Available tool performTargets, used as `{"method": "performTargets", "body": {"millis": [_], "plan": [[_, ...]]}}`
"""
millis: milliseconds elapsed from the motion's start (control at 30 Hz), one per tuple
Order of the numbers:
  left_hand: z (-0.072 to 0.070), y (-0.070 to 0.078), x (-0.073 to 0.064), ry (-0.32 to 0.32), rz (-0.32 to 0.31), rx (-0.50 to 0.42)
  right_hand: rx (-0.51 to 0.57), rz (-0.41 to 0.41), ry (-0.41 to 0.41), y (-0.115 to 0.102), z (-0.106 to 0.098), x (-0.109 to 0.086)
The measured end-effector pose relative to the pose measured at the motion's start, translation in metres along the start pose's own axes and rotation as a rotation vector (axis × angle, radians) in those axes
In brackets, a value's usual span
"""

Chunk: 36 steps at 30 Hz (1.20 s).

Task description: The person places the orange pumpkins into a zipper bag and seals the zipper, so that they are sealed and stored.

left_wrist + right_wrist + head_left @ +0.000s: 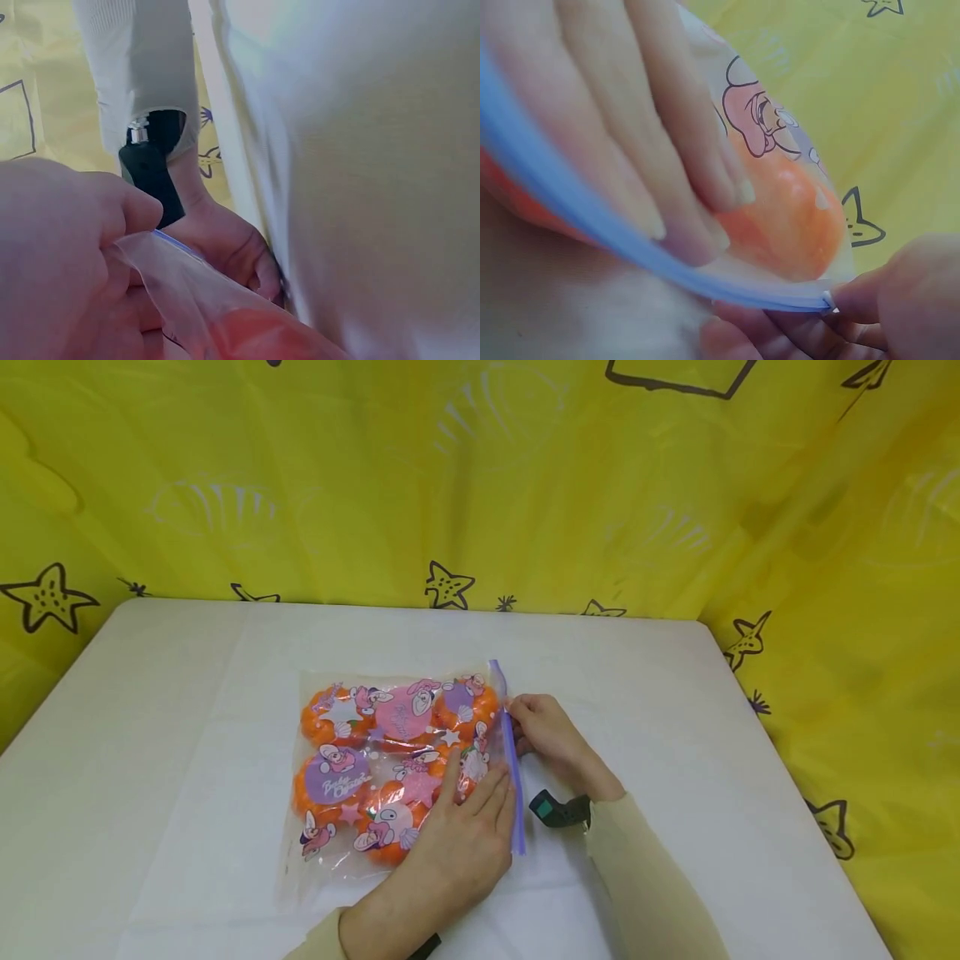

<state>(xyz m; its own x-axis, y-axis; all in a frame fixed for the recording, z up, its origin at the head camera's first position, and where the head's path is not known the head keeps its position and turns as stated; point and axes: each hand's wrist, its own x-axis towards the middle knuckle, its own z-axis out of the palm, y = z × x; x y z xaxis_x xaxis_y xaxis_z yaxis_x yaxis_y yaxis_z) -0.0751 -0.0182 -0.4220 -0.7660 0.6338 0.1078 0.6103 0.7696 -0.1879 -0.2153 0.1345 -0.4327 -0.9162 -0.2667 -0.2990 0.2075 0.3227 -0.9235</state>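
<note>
A clear zip bag [352,835] printed with pink and purple cartoon figures lies flat on the table. Inside it are several orange, ribbed, pumpkin-like pieces [318,706]. Its purple-blue zip strip [517,810] runs along the right side. My left hand [465,843] presses on the bag beside that strip, its fingers fairly straight. At the strip's upper part, my right hand [551,731] pinches the small pale slider [829,300] between thumb and finger. The right wrist view shows the left fingers [660,135] lying over the bag just inside the strip.
The white-covered table [195,652] reaches out around the bag on all sides. A yellow curtain [360,510] with sea-creature drawings hangs behind it and along its sides. A dark wrist device [558,810] sits at the right wrist.
</note>
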Motion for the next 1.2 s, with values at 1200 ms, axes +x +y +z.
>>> {"method": "performTargets", "body": {"millis": [1200], "plan": [[-0.049,-0.044,-0.002,0.303,-0.111,-0.499,-0.190,-0.399,-0.088,-0.058,-0.033,-0.025]]}}
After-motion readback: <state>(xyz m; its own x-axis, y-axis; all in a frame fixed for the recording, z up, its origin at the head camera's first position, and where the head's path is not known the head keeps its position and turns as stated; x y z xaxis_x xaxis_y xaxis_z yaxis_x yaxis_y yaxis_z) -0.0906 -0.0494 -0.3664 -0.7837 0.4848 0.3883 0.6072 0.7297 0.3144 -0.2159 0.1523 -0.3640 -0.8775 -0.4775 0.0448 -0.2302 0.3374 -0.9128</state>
